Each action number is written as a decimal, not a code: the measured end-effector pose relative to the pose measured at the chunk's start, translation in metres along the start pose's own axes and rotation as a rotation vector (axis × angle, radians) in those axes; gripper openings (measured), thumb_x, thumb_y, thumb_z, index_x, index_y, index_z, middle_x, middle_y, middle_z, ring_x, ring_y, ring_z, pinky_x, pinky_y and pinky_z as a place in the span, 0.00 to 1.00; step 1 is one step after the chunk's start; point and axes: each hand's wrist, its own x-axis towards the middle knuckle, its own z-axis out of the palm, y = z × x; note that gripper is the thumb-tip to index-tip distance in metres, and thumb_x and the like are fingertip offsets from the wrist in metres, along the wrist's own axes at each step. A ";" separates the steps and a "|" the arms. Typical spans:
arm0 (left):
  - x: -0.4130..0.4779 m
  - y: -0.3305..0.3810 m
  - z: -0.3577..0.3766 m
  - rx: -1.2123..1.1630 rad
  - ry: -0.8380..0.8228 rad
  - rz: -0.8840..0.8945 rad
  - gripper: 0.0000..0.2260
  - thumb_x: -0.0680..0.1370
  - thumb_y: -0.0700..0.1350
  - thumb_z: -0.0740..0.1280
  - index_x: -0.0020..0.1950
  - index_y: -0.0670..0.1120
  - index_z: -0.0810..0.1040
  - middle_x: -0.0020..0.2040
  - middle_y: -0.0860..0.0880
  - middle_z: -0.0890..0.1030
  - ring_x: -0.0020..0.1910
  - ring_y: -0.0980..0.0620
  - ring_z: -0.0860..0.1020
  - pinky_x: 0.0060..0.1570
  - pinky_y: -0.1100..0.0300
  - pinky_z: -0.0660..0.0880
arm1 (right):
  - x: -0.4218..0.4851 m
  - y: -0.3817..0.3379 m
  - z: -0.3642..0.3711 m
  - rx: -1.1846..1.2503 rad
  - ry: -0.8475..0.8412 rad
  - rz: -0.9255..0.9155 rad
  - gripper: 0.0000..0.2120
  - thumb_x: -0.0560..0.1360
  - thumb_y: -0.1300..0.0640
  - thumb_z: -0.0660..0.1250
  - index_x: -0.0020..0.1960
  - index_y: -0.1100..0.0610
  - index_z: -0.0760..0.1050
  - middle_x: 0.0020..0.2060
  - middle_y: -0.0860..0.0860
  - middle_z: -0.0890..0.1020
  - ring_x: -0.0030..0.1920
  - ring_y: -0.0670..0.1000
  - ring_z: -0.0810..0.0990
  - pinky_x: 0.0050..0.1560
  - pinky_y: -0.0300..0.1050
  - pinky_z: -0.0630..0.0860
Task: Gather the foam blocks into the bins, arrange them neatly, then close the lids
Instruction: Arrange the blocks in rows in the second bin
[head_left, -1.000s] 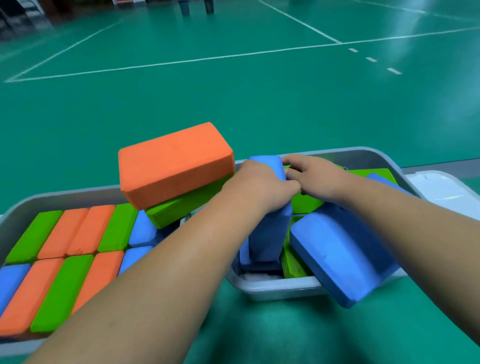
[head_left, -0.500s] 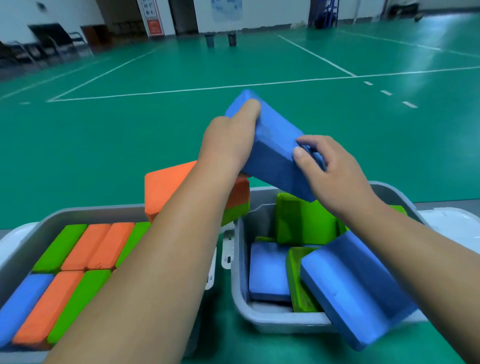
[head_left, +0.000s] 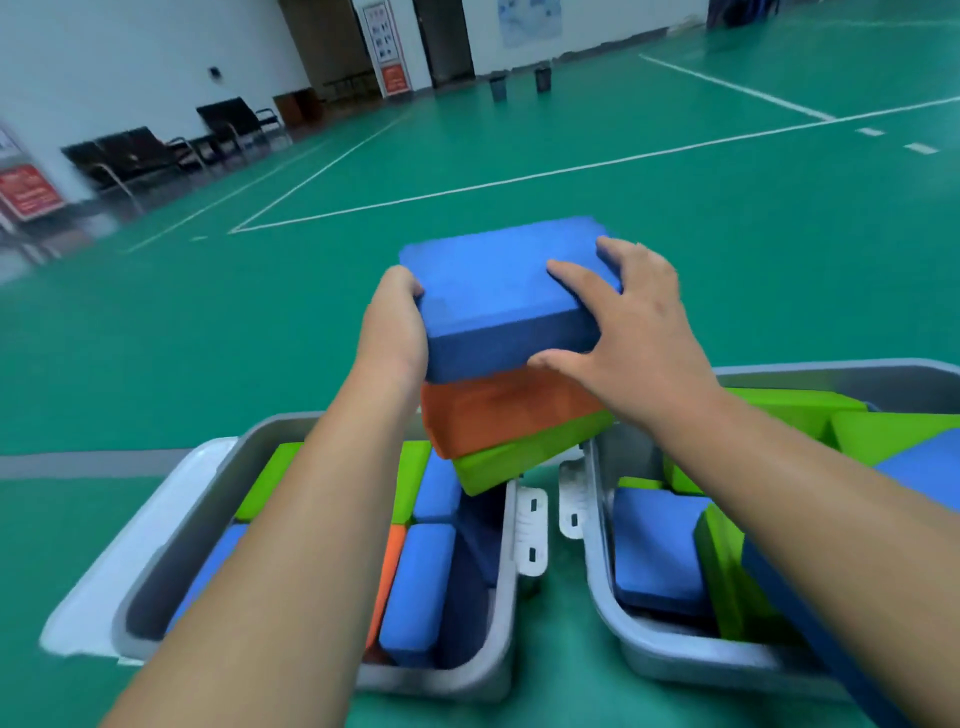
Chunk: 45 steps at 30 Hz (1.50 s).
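We see both hands on one blue block, which lies flat on top of a tilted stack. The left hand grips its left end, with the thumb hooked over the top edge and the other fingers hidden behind the foam. The right hand holds the right end, its fingers spread wide over the top face and the thumb pressed against the near side.

Under the blue block we see an orange block, and under that a green block. The stack rests at the far right corner of the left bin and leans toward the gap between the bins. In that bin, green, blue and orange blocks lie side by side, partly hidden by the left forearm. A white lid hangs open off its left side.

The right bin stands just beside it and holds a flat blue block and green blocks on edge. Both bins stand on a green floor.
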 end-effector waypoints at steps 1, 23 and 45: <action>0.003 -0.007 -0.004 0.169 0.022 0.018 0.09 0.69 0.56 0.59 0.39 0.51 0.73 0.45 0.43 0.81 0.47 0.43 0.78 0.49 0.46 0.71 | -0.001 0.000 0.006 -0.017 -0.041 -0.022 0.40 0.67 0.31 0.74 0.76 0.43 0.70 0.75 0.57 0.66 0.75 0.64 0.62 0.78 0.60 0.60; -0.029 -0.012 0.075 0.781 -0.025 0.949 0.11 0.74 0.46 0.61 0.46 0.50 0.84 0.49 0.48 0.81 0.52 0.44 0.76 0.50 0.49 0.75 | -0.032 0.067 -0.049 -0.121 -0.224 0.226 0.25 0.78 0.44 0.67 0.71 0.54 0.72 0.66 0.55 0.74 0.69 0.58 0.72 0.74 0.53 0.66; -0.150 -0.099 0.226 1.214 -1.250 0.357 0.49 0.58 0.80 0.72 0.69 0.50 0.72 0.62 0.53 0.80 0.59 0.47 0.80 0.61 0.47 0.78 | -0.102 0.178 -0.114 -0.326 -0.574 0.450 0.12 0.77 0.54 0.61 0.51 0.53 0.84 0.49 0.54 0.86 0.50 0.58 0.81 0.53 0.52 0.80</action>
